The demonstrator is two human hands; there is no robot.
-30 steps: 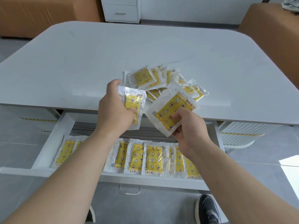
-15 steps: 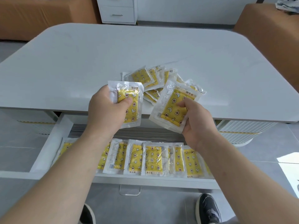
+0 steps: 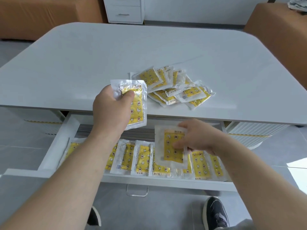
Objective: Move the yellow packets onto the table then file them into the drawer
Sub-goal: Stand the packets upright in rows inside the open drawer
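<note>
The left hand (image 3: 113,112) grasps one yellow packet (image 3: 137,110) near its top, thumb across the front, above the table (image 3: 99,55) at its 6 o'clock edge. At 5 o'clock from it, the right hand (image 3: 197,138) pinches a second packet (image 3: 169,146) over the open drawer (image 3: 56,143), where a row of packets (image 3: 142,160) lies. A loose pile (image 3: 172,87) sits on the table at 2 o'clock from the left hand.

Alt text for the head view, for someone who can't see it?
The right hand holds a yellow packet over the row in the open drawer; the left hand grips another packet at the table edge, beside a loose pile.
</note>
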